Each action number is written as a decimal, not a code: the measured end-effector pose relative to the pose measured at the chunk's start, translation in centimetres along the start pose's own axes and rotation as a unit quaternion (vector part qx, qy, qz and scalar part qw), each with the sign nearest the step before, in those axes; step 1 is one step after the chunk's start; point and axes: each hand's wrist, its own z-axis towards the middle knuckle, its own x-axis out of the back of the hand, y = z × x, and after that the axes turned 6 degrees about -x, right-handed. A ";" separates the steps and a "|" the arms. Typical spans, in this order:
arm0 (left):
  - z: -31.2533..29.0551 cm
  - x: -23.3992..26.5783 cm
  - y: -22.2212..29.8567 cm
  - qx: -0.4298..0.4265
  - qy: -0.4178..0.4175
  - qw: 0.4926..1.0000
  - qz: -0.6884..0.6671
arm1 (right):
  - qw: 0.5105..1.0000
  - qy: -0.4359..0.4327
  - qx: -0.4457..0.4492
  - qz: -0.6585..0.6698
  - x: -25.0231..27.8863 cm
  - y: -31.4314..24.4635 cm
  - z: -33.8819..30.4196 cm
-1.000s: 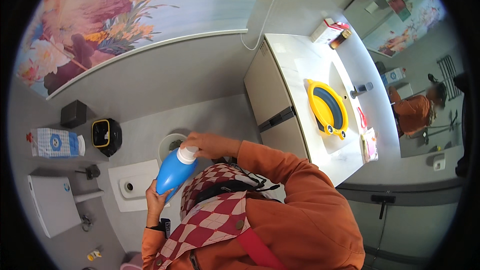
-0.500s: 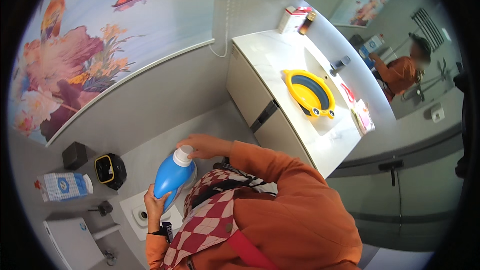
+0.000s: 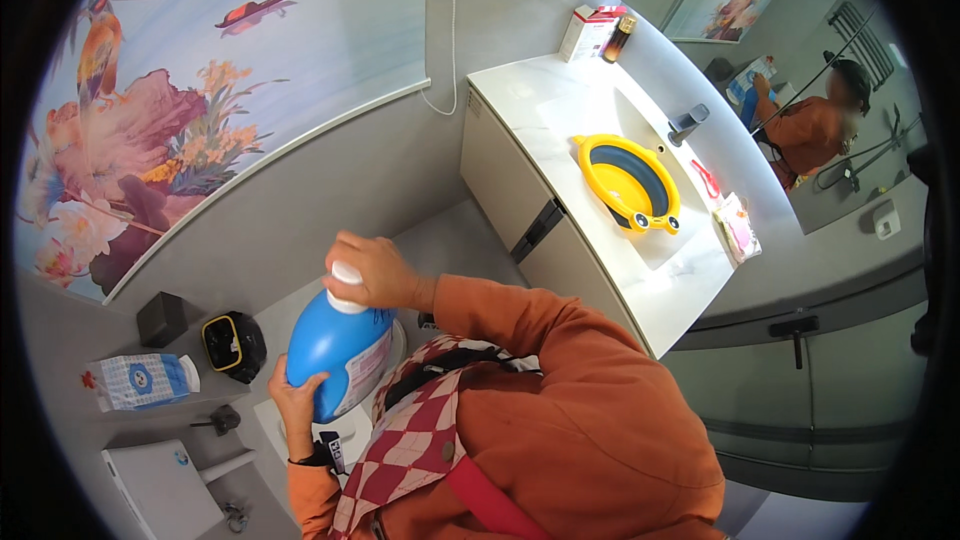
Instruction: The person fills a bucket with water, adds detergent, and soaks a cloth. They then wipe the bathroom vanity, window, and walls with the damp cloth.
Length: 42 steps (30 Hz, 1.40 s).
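Observation:
A large blue detergent bottle with a white cap is held up in front of me, tilted, a printed label on its right side. My right hand is closed over the cap, fingers wrapped round it. Lower down, my left hand grips the bottle's side near its base, with the thumb showing across the blue surface. The far side of the bottle and the fingers behind it are hidden.
At the right, a yellow and grey folding basin rests in the sink under a dark faucet. A box and a brown bottle stand on the counter. A black trash bin and a tissue pack are at the left.
My right hand has shifted from the cap's edge to over its top. The bottle has turned, so more of its label shows, and moved slightly left.

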 end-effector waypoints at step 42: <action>8.5 -10.9 -9.3 0.265 -0.023 0.964 0.019 | 0.929 0.332 -0.061 -0.152 44.4 21.0 14.8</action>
